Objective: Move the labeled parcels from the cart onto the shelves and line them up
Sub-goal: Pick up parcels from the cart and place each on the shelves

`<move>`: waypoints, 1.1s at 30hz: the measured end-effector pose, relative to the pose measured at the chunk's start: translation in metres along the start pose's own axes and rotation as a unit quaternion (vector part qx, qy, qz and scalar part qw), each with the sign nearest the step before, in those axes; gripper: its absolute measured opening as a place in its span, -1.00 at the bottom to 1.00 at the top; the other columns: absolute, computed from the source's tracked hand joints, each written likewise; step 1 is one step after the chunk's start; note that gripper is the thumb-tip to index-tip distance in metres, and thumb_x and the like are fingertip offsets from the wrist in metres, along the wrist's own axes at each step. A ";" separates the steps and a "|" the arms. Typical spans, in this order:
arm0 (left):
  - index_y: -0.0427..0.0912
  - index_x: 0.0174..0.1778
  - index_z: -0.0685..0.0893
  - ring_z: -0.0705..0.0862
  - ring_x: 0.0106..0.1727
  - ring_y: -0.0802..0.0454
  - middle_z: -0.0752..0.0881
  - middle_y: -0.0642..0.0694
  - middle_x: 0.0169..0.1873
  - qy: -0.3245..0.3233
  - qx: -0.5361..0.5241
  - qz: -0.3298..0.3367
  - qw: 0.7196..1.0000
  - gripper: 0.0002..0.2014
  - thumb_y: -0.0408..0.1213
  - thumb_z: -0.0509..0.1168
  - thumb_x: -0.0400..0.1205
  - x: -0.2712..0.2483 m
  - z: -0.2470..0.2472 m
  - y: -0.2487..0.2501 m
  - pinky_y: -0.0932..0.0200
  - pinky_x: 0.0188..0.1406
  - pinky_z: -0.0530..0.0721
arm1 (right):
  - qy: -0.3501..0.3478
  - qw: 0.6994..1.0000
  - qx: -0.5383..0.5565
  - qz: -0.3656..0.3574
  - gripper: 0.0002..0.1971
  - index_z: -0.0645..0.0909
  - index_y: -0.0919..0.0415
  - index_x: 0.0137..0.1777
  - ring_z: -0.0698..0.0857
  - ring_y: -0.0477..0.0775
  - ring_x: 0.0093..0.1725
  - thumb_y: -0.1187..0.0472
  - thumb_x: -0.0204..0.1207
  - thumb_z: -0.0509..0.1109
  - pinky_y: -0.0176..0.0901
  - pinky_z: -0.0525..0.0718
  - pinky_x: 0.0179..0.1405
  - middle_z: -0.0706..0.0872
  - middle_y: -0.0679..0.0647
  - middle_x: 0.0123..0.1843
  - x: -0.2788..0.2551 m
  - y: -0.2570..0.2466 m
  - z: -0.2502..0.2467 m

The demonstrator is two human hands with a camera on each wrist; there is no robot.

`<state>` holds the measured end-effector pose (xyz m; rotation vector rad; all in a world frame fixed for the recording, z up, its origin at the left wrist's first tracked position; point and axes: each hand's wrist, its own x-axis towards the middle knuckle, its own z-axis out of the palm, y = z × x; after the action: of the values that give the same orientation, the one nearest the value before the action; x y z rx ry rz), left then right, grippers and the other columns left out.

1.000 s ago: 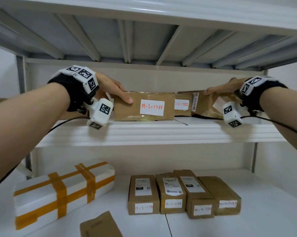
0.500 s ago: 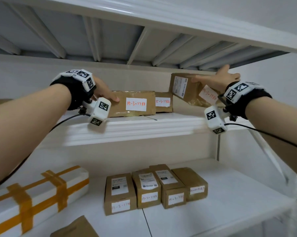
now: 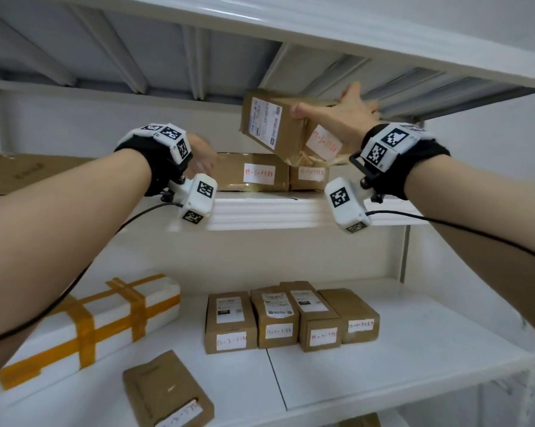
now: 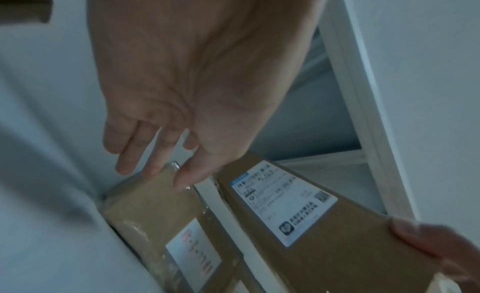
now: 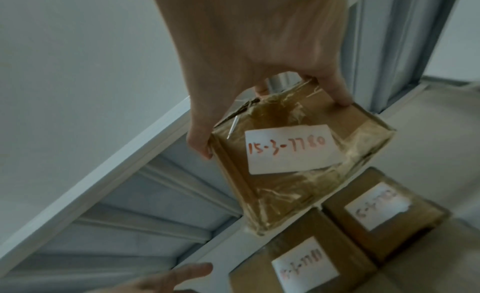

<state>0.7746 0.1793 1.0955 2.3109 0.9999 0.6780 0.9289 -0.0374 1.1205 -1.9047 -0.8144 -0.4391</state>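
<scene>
Right hand: the right hand (image 3: pixel 344 118) is gripping the lifted parcel (image 3: pixel 278 127) in the upper middle of the head view, thumb on its near side, fingers (image 5: pixel 337 92) reaching over the far edge.
Lifted parcel: it is hanging tilted in the air, its lower corner just above the two parcels on the upper shelf (image 3: pixel 290 208); its handwritten label (image 5: pixel 291 149) is reading 15-3-7780 and facing the wrist camera.
Left hand: the left hand (image 3: pixel 199 155) is sitting at the left end of the taped parcel (image 3: pixel 250 172), fingers (image 4: pixel 130 151) loosely spread and straight, tips touching the parcel's top corner, wrapping nothing.
Upper shelf row: the taped parcel and a smaller parcel (image 3: pixel 309 177) are sitting side by side, touching, labels forward.
Lower shelf: four brown parcels (image 3: pixel 290 318) are lining up in the lower middle, a white box with orange tape (image 3: pixel 84 325) lying at lower left.
</scene>
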 end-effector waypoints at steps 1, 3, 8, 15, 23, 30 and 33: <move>-0.35 0.59 0.35 0.54 0.47 -0.33 0.53 -0.34 0.49 0.000 -0.008 0.002 1.000 -0.53 -0.38 0.21 0.75 -0.010 -0.004 -0.001 -0.14 0.47 0.53 | -0.005 1.000 0.008 -0.012 0.26 0.13 0.01 0.67 0.26 0.45 0.59 -0.56 0.01 0.49 0.43 0.40 0.50 0.22 0.36 0.63 -0.005 -0.008 0.006; -0.32 0.59 0.35 0.53 0.48 -0.32 0.53 -0.29 0.49 0.015 -0.029 0.002 0.999 -0.51 -0.32 0.26 0.73 -0.025 -0.016 -0.003 -0.14 0.53 0.45 | -0.010 0.999 0.028 -0.032 0.17 0.20 0.01 0.60 0.31 0.41 0.54 -0.54 0.04 0.49 0.39 0.45 0.46 0.30 0.32 0.56 -0.014 -0.024 0.017; -0.16 0.35 0.63 0.65 0.33 -0.13 0.67 -0.13 0.30 0.120 0.002 0.038 0.992 -0.62 -0.23 0.43 0.62 -0.060 -0.059 -0.037 0.01 0.32 0.54 | -0.054 0.995 0.055 -0.067 0.17 0.21 -0.01 0.59 0.35 0.41 0.50 -0.57 0.00 0.46 0.40 0.49 0.41 0.31 0.30 0.52 -0.038 -0.068 0.053; -0.08 0.22 0.73 0.60 0.12 0.00 0.70 -0.09 0.20 0.200 0.116 0.017 0.973 -0.65 -0.29 0.52 0.51 -0.078 -0.107 -0.097 0.12 0.07 0.47 | -0.098 0.989 0.079 -0.082 0.13 0.22 0.00 0.58 0.36 0.44 0.48 -0.55 0.08 0.48 0.37 0.51 0.41 0.28 0.30 0.53 -0.065 -0.123 0.106; 0.07 0.44 0.55 0.61 0.25 -0.12 0.61 -0.05 0.33 0.097 0.276 -0.078 0.953 -0.38 -0.25 0.55 0.45 -0.070 -0.152 -0.157 0.06 0.19 0.62 | -0.140 0.989 -0.030 -0.046 0.22 0.10 0.09 0.71 0.46 0.43 0.45 -0.55 0.16 0.43 0.18 0.53 0.33 0.40 0.34 0.52 -0.060 -0.168 0.145; -0.24 0.25 0.65 0.62 -0.05 -0.15 0.66 -0.16 -0.04 0.113 0.372 -0.111 0.914 -0.52 -0.07 0.52 0.49 -0.050 -0.186 -0.180 0.14 -0.22 0.54 | -0.195 0.971 -0.103 -0.089 -0.40 0.31 0.27 -0.21 0.70 0.28 0.28 -0.29 0.50 0.41 0.13 0.63 0.39 0.65 0.23 0.17 -0.063 -0.184 0.170; -0.34 0.25 0.62 0.61 -0.06 -0.13 0.64 -0.16 -0.04 0.119 0.356 -0.116 0.920 -0.48 0.03 0.43 0.59 -0.049 -0.192 -0.174 0.12 -0.14 0.51 | -0.248 0.958 -0.113 -0.090 -0.45 0.60 0.29 0.20 0.66 0.24 0.34 -0.25 0.60 0.36 0.03 0.64 0.29 0.63 0.16 0.17 -0.061 -0.187 0.180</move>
<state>0.5386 0.2945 1.1144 2.6679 1.8491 0.5612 0.7461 0.1567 1.1224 -2.1997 -1.3208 -0.1640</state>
